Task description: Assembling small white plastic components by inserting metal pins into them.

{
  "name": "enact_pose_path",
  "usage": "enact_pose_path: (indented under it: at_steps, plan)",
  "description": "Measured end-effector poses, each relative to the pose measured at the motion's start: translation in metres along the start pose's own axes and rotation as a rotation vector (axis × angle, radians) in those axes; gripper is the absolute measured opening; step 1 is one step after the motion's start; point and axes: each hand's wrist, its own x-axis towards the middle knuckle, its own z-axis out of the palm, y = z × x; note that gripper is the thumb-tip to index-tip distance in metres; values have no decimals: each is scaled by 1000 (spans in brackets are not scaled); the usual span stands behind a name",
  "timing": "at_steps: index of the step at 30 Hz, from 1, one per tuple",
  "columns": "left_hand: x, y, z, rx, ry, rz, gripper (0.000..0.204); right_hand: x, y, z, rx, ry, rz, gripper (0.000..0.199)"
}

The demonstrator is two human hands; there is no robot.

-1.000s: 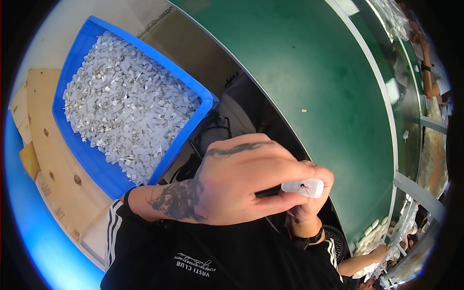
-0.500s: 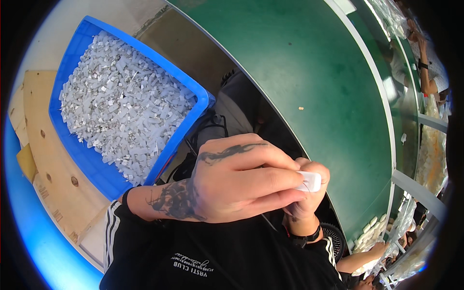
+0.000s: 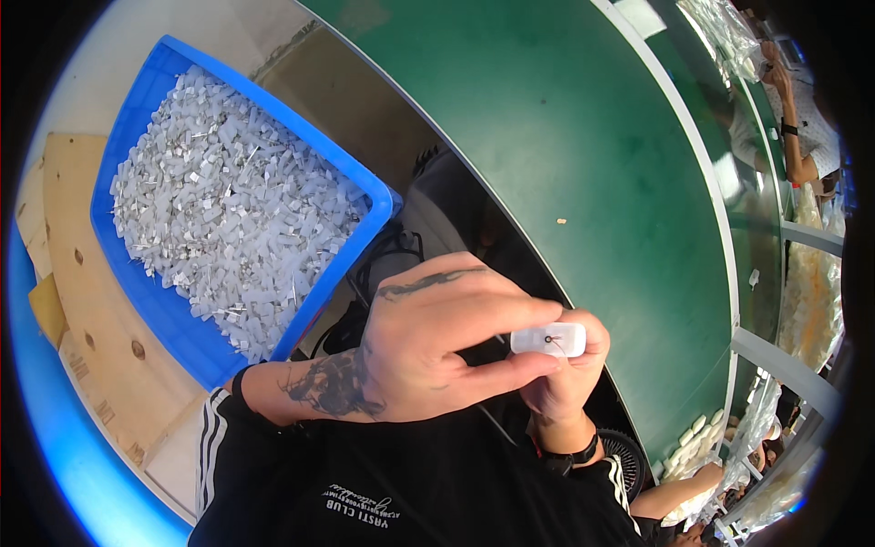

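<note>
White translucent plastic, a small block with a metal pin [image 3: 549, 339], sits pinched between your left hand [image 3: 428, 351] and the curled fingers of your right hand [image 3: 570, 378], close above your chest. You look mid-fitting; steadying the pin squarely seems the need now. Further left lies the blue bin [image 3: 173, 310] heaped with similar pieces; beyond runs the green belt [image 3: 583, 155].

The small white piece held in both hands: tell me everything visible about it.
The small white piece is a rounded, oblong block that looks like translucent plastic, with a tiny dark metal bit at the middle of its upper face. It lies roughly level, pinched between the left hand and the right hand, above the person's lap, beside the green table.
</note>
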Motion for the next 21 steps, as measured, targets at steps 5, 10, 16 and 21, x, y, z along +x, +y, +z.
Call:
enact_pose_path:
  at_steps: [5,10,16,21]
  plan:
    - [2,0,-3,-12,-22,4,33,1,2,1,-20,-25,-48,15]
    - [-4,0,-16,-45,-11,-73,28,-3,2,5,-126,12,34,28]
    - [-6,2,-20,-233,-43,-120,43,-2,-21,-17,-355,-5,27,33]
    - [-56,-16,-149,389,154,-476,46,96,-106,-150,-301,248,192,38]
